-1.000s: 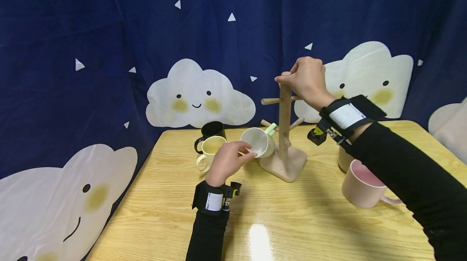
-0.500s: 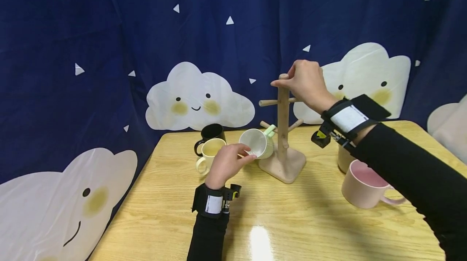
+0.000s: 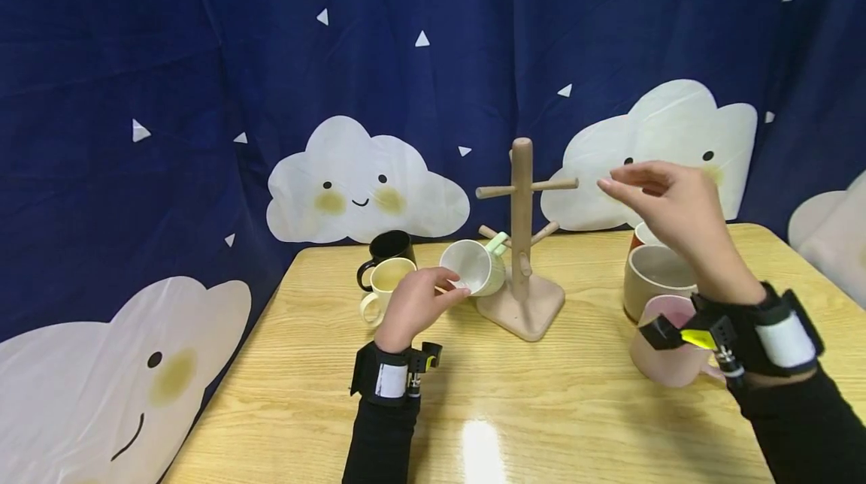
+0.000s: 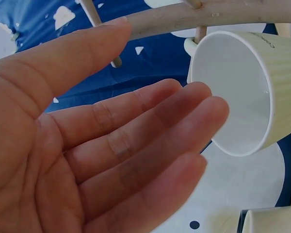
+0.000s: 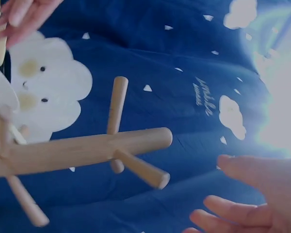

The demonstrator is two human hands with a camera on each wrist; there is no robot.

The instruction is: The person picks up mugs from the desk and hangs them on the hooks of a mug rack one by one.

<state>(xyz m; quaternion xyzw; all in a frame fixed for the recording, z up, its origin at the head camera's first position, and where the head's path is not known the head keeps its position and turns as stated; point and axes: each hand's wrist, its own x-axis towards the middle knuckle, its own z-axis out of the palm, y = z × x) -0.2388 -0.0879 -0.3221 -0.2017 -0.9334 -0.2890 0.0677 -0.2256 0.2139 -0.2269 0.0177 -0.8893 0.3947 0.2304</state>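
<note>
A pale green mug with a white inside (image 3: 472, 264) hangs tilted by its handle on a lower peg of the wooden mug tree (image 3: 522, 213), its mouth facing the left. Beside that mouth is my left hand (image 3: 414, 305), fingers loosely extended and thumb apart from them, gripping nothing. In the left wrist view its fingertips overlap the mug's rim (image 4: 270, 104). My right hand (image 3: 683, 206) is in the air to the right of the tree, its fingers loosely bent and holding nothing. The upper pegs (image 5: 117, 104) carry no mugs.
Left of the tree stand a black mug (image 3: 392, 245) and a cream-yellow mug (image 3: 386, 285), partly behind my left hand. On the right a pink mug (image 3: 659, 356), a beige mug (image 3: 649, 281) and another mug sit below my right arm. A dark blue curtain (image 3: 379, 40) hangs behind.
My right hand has let go of the top of the mug tree and moved right and down, uncovering the beige mug and one behind it. My left hand has stayed by the pale green mug.
</note>
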